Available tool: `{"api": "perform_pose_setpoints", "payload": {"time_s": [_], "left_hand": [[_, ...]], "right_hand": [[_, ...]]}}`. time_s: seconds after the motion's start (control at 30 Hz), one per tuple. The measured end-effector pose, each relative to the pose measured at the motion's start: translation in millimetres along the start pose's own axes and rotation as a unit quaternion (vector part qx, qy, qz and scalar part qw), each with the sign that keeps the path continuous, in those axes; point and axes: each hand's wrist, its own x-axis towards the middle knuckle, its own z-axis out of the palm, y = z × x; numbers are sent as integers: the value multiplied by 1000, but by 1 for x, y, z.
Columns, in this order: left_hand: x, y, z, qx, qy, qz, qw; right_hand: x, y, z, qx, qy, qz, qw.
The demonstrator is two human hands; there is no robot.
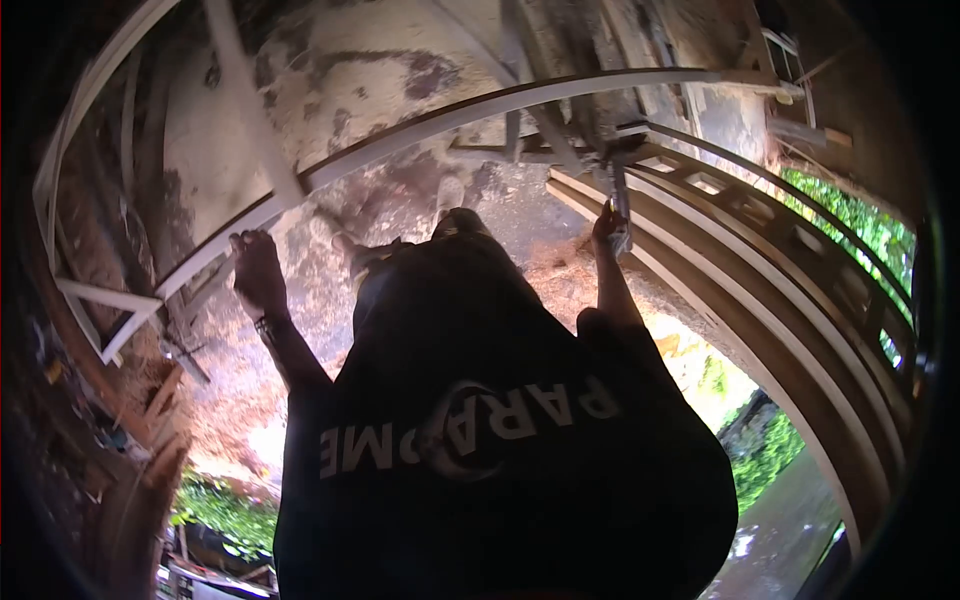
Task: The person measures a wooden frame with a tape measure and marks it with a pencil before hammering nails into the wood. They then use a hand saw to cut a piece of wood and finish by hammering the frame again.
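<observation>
A long pale wooden frame (pixel 420 125) stretches across in front of me. My left hand (pixel 260 272) is closed, its curled fingers at the near edge of this frame; contact is partly hidden. On the other side, my right hand (pixel 607 226) is closed around a narrow grey object (pixel 620 205) whose kind is too blurred to tell. That object is beside the ends of several stacked curved wooden pieces (pixel 720 235). My dark shirt (pixel 500 430) fills the lower middle.
A narrow wooden strip (pixel 250 100) crosses the frame at upper left. Reddish shavings (pixel 555 270) lie on the ground near my feet (pixel 450 195). At the left is a small angled wooden piece (pixel 115 300). Green plants (pixel 770 455) show beyond the curved wood.
</observation>
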Motion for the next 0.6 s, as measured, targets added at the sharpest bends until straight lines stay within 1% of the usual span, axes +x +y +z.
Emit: {"api": "perform_pose_setpoints", "payload": {"time_s": [0.03,0.07,0.1,0.13,0.17,0.2,0.23,0.27,0.3,0.33,0.37,0.4,0.43,0.47,0.5,0.53,0.57,0.6], "left_hand": [[7,21,-28,-7,26,-14,1000],[8,32,-47,-10,45,-31,998],[7,37,-43,-127,55,-48,989],[6,41,-39,-250,69,-62,964],[3,45,-34,-361,88,-74,925],[8,46,-33,-346,157,-24,925],[12,48,-28,-322,225,25,919],[11,54,-50,-709,136,-128,680],[13,59,-67,-932,48,-241,265],[15,58,-53,-893,89,-202,392],[21,54,-41,-834,54,-248,490],[27,53,-23,-804,84,-248,534],[34,53,-5,-768,114,-252,578],[41,52,14,-728,143,-258,619],[45,50,16,-701,162,-262,643],[47,49,11,-699,165,-264,644],[48,48,6,-696,166,-264,647],[48,45,-9,-715,151,-268,628]], "right_hand": [[25,-5,-15,67,33,100,992],[45,16,-4,82,65,80,991],[58,40,1,106,59,28,992],[72,67,27,89,58,-46,993],[77,81,51,124,-11,45,991],[91,100,83,105,-101,100,984],[105,123,107,285,-260,80,919],[108,76,57,179,-292,-38,939],[111,97,86,22,-266,-104,958],[111,130,134,-110,-173,-191,960],[110,162,180,-247,-59,-248,935],[109,140,148,-113,-110,-164,974],[108,115,114,23,-137,-72,988],[110,95,89,26,-163,-40,986],[112,78,64,27,-187,-10,982],[117,70,43,23,-223,-18,974],[115,64,31,45,-211,-13,976],[111,71,34,45,-174,-44,983]]}}
